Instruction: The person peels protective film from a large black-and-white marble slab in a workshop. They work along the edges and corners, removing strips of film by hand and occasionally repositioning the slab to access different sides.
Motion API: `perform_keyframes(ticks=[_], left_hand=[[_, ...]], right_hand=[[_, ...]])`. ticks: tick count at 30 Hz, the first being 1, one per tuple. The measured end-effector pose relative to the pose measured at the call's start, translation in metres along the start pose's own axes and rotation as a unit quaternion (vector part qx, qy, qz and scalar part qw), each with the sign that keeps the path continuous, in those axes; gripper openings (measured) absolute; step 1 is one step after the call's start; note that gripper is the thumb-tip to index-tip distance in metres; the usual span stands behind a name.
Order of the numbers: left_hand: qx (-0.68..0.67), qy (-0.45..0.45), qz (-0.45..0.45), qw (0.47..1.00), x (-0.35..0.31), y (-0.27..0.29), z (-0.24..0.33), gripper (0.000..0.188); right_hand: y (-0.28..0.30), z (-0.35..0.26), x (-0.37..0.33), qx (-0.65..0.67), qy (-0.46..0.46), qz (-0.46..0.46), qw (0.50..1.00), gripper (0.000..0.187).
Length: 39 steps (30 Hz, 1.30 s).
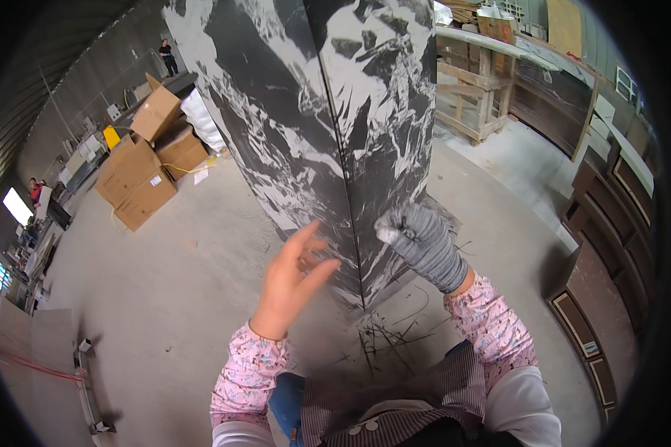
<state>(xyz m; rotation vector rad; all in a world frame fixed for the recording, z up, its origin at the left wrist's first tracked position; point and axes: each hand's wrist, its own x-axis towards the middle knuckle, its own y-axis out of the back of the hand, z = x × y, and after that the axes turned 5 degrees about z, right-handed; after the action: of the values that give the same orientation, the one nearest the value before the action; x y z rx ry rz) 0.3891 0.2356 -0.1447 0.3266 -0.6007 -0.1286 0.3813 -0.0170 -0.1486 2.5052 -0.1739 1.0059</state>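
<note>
A tall, boxy piece (pixel 268 97) with black-and-white marble-patterned faces stands in front of me, one upright corner seam turned my way. Left of that seam, my left hand (pixel 287 283) is bare and slightly blurred, its fingers apart and nothing in them. My right hand (pixel 425 246), in a grey knitted glove, is right of the seam. Its fingers are curled together, pale at the tips, and anything they pinch is hidden. Whether either hand touches the faces I cannot tell. Thin dark strips (pixel 388 339) lie scattered on the floor below the corner.
Cardboard boxes (pixel 138 186) are piled at the left on the grey floor (pixel 201 283). Dark brown cabinet-like furniture (pixel 600 283) stands at the right, and a wooden frame (pixel 484 89) is behind. One person (pixel 168 58) stands far left, another (pixel 36 190) nearer the left rim.
</note>
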Motion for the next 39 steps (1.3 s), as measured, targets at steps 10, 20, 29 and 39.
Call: perform_keyframes(ticks=[10, 20, 29, 39], left_hand=[[0.084, -0.052, 0.081, 0.992, 0.049, -0.003, 0.066, 0.012], [0.089, -0.220, 0.234, 0.943, 0.133, 0.005, 0.127, 0.010], [0.112, -0.279, 0.275, 0.913, 0.169, 0.016, 0.158, 0.011], [0.225, -0.279, 0.270, 0.894, 0.140, 0.009, 0.141, 0.011]], right_hand=[[0.000, -0.034, 0.074, 0.036, 0.105, 0.127, 0.986, 0.018], [0.008, -0.067, 0.179, -0.094, 0.304, 0.283, 0.905, 0.013], [0.022, -0.089, 0.213, -0.107, 0.333, 0.276, 0.895, 0.015], [0.015, -0.080, 0.179, -0.095, 0.342, 0.256, 0.899, 0.012]])
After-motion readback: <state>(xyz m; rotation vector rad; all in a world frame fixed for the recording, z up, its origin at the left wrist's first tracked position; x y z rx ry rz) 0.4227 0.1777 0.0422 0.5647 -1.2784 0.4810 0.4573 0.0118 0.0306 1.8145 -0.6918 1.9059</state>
